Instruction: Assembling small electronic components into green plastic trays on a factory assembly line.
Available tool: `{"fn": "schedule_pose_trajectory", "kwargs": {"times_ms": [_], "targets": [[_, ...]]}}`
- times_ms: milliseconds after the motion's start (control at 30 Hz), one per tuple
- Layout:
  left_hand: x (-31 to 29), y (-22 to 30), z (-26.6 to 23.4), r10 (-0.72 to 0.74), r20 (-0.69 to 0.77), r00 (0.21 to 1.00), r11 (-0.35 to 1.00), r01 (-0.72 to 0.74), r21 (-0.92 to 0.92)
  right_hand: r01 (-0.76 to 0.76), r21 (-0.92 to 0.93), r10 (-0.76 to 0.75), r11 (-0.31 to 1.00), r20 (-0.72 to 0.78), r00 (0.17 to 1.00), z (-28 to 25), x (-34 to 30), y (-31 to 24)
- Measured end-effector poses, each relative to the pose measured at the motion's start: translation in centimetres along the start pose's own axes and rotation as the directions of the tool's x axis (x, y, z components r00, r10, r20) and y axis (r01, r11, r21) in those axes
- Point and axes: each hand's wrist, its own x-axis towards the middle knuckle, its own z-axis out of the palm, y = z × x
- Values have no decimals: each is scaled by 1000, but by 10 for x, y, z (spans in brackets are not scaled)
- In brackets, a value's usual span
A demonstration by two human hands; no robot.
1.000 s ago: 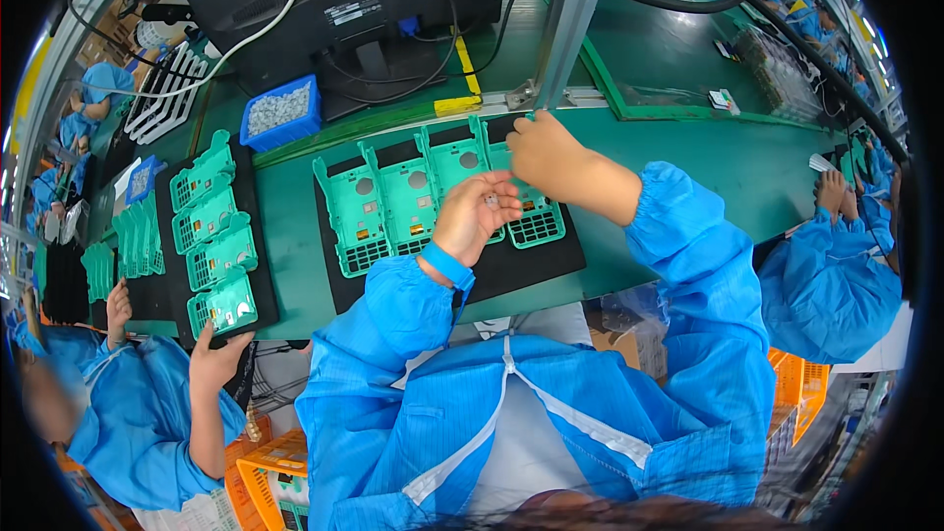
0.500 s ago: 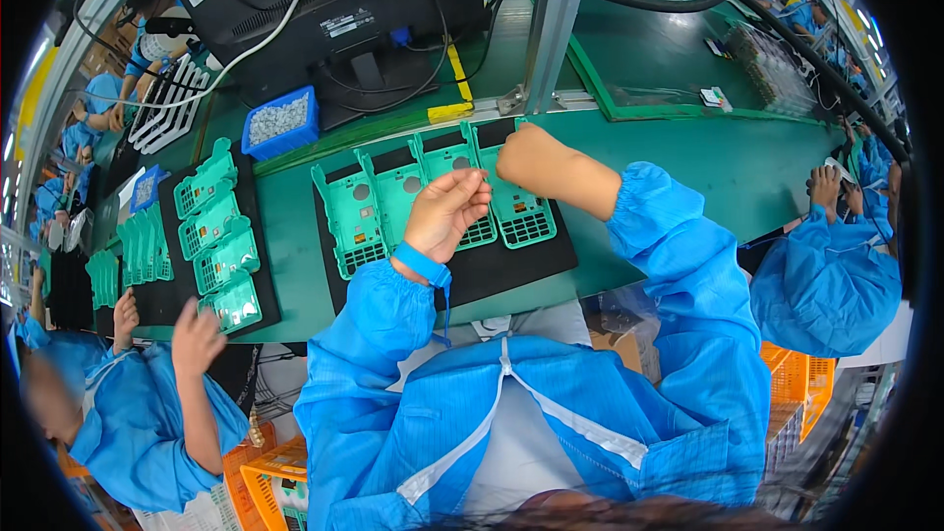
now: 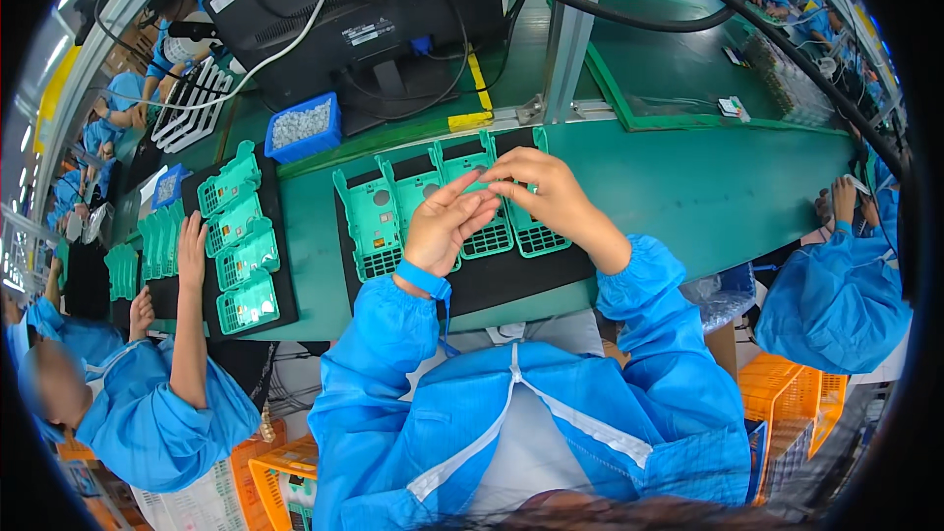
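Note:
Both my hands meet at the fingertips above a row of green plastic housings (image 3: 377, 221) lying on a black mat (image 3: 492, 293). My left hand (image 3: 444, 226), with a blue strap (image 3: 423, 279) round its wrist, is turned partly palm up. Its thumb and fingers close together at the tips. From the right, my right hand (image 3: 551, 195) comes in with thumb and forefinger pinched against the left fingertips. Whatever lies between them is too small to make out. The hands cover parts of the middle and right housings, which show grid-like lower ends.
Behind the mat stand a blue bin (image 3: 304, 128) of small pale parts and a black monitor (image 3: 359, 20). A metal post (image 3: 573, 29) rises beyond the hands. At left, a co-worker's hand (image 3: 192, 251) is beside more green housings (image 3: 246, 303). Another person sits at right.
My right hand has drawn back from the far end of the right housing to my left fingertips. The co-worker's hand at left has moved forward to the housings. The whole view has shifted slightly.

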Motion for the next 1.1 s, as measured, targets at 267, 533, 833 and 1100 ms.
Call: {"fn": "schedule_pose_trajectory", "kwargs": {"times_ms": [267,533,833,1100], "targets": [[2,-1,5,-17,-70,997,997,22,72,116,-255,-119,960,6,993,7,-7,6],[1,-2,0,-27,-75,997,999,29,28,168,-346,-185,923,-17,983,5,-10,-2],[2,0,-8,106,-105,989,993,-99,62,-149,86,156,985,-87,984,11,-20,5],[-14,11,22,575,105,812,277,-314,908,-550,711,540,438,281,793,9,-23,4]]}}
